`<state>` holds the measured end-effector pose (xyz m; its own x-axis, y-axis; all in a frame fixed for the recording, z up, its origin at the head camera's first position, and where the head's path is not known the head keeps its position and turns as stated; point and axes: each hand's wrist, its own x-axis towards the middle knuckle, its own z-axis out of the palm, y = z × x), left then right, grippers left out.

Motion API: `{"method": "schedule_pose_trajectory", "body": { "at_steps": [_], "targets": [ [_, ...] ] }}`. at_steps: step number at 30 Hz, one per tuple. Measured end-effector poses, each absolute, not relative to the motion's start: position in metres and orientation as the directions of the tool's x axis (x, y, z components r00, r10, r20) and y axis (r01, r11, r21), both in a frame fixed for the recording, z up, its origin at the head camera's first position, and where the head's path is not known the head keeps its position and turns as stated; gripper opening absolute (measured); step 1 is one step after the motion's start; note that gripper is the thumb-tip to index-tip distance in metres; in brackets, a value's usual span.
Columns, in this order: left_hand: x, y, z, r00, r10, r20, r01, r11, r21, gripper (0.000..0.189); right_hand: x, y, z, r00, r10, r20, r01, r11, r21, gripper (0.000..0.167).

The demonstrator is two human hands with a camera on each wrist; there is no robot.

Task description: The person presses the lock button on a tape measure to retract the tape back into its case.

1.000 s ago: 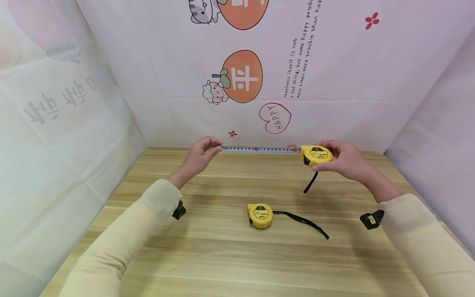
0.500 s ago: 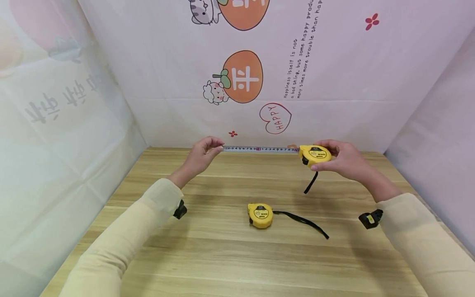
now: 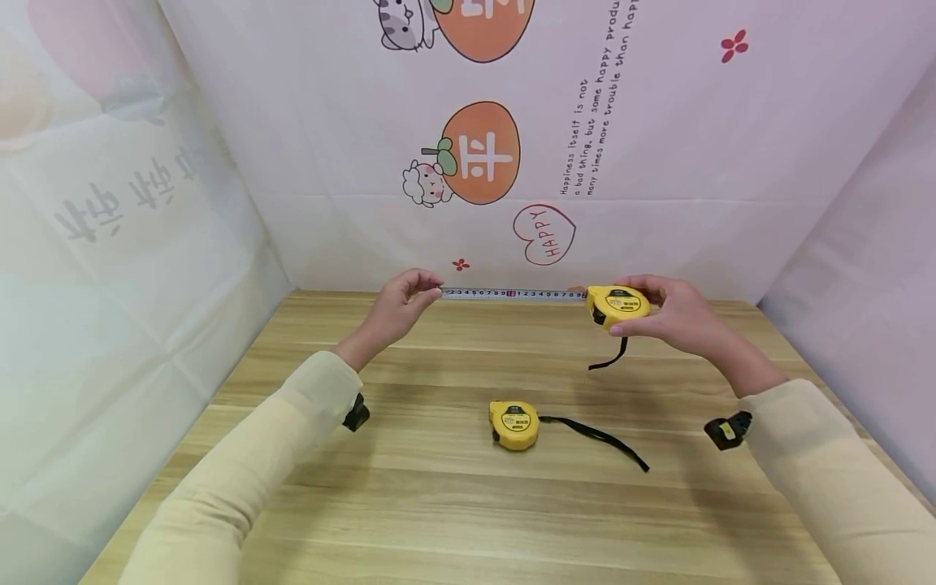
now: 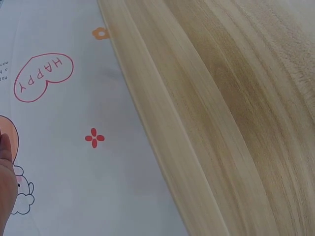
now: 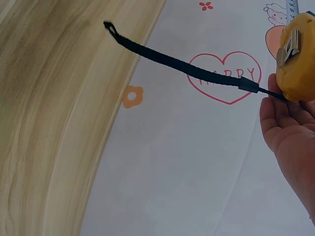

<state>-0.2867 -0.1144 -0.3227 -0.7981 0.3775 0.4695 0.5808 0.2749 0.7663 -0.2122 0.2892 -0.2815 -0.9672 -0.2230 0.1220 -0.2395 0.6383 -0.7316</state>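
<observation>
My right hand [image 3: 676, 317] grips a yellow tape measure [image 3: 618, 308] by its case, above the far part of the table. From it a white blade [image 3: 526, 295] with black numbers stretches left, close to the back wall. The blade's end is pinched between thumb and fingers of my left hand [image 3: 398, 302]; the very tip is hidden. A black wrist strap [image 5: 172, 61] hangs from the held case, whose metal clip shows in the right wrist view. Only an edge of the left hand [image 4: 6, 184] appears in the left wrist view.
A second yellow tape measure [image 3: 514, 425] lies on the wooden table [image 3: 409, 504], its black strap [image 3: 600, 436] trailing right. Printed cloth walls [image 3: 658, 146] enclose the back and both sides. Each wrist wears a small black camera [image 3: 725, 431].
The right hand and its tape measure have shifted slightly left, and the exposed blade between the hands is a little shorter. The hanging strap has swung left. My left hand still pinches the end.
</observation>
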Motion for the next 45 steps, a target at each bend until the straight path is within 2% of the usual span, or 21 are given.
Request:
{"method": "schedule_pose_trajectory", "body": {
  "at_steps": [16,45],
  "targets": [
    [-0.288,-0.111,-0.323,-0.79,0.378,0.482,0.591,0.265,0.762,0.018,-0.212,0.289,-0.282,-0.972,-0.194,0.134,-0.228,0.633,-0.74,0.074],
    [-0.287,-0.103,-0.322,-0.794,0.39,0.467,0.582,0.264,0.769,0.018,-0.214,0.283,-0.282,-0.976,-0.187,0.115,-0.21,0.638,-0.741,0.077]
  ]
}}
